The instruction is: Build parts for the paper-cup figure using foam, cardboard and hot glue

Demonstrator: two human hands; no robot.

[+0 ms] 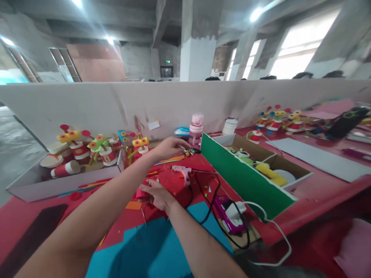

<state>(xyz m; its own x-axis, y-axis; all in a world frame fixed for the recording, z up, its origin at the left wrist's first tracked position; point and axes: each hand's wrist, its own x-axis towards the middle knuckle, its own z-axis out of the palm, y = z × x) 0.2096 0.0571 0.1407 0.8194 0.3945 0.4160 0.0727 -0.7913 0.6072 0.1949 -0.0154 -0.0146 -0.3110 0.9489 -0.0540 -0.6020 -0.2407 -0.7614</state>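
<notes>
My left hand (170, 150) stretches forward over the red table, fingers extended and apart. Its fingertips are close to a small pile of little parts (191, 151), too small to name. Nearer to me, my right hand (156, 196) is closed around a red cup-shaped piece (141, 193), which the fingers partly cover. Just right of the hands lies a pink glue gun (183, 172) with a black cord. An orange paper piece (133, 205) is under the right hand's side, and blue sheets (150, 247) lie in front of me.
A white box (69, 186) at left holds several paper-cup figures (107, 152). At right stands a green-sided box (243, 177) with yellow and white pieces. A purple power strip (230, 216) with cords lies nearer. A pink bottle (196, 127) stands by the partition (162, 98).
</notes>
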